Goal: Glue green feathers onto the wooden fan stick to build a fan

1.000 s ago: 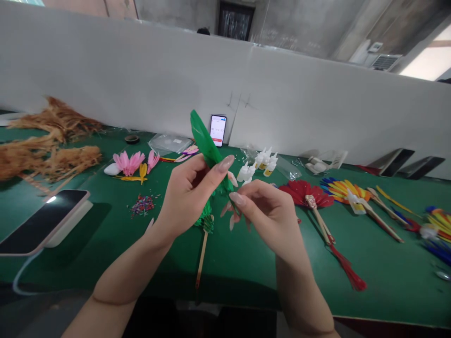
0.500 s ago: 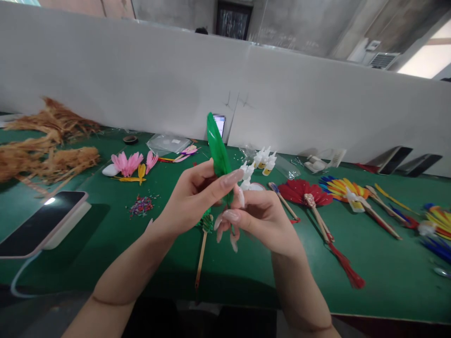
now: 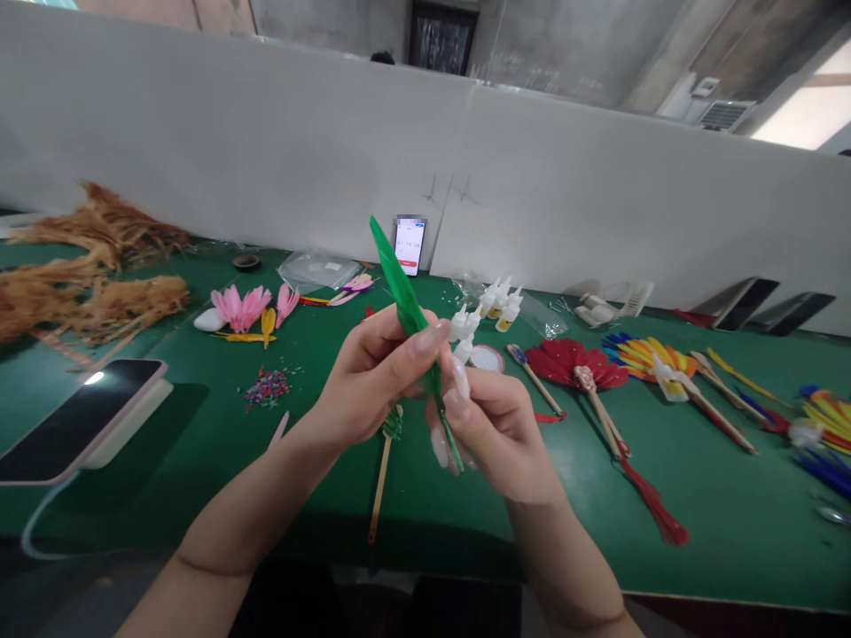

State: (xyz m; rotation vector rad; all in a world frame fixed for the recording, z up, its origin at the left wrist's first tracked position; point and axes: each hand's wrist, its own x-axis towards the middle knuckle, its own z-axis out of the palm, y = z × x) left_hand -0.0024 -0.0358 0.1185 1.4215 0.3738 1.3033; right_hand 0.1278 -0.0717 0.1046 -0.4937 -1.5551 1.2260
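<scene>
A green feather (image 3: pixel 402 288) leans up and to the left between my two hands above the green table. My left hand (image 3: pixel 378 372) pinches it around its middle between thumb and fingers. Lower down, my right hand (image 3: pixel 492 425) has its fingertips closed on the feather's shaft end. Below my left hand, a wooden stick (image 3: pixel 380 487) lies on the table, with green feather pieces at its top partly hidden by that hand.
White bottles (image 3: pixel 509 310) stand behind my right hand. A red feather fan (image 3: pixel 576 365) and colourful fans lie right. Pink feathers (image 3: pixel 240 310), coloured bits (image 3: pixel 266 388), brown fibres (image 3: pixel 99 306) and a phone (image 3: pixel 86 421) are left. Another phone (image 3: pixel 409 245) leans on the partition (image 3: pixel 266 159).
The feather's tip has tilted further left, uncovering the upright phone. My right hand has shifted slightly, and the shaft end now points down to the right.
</scene>
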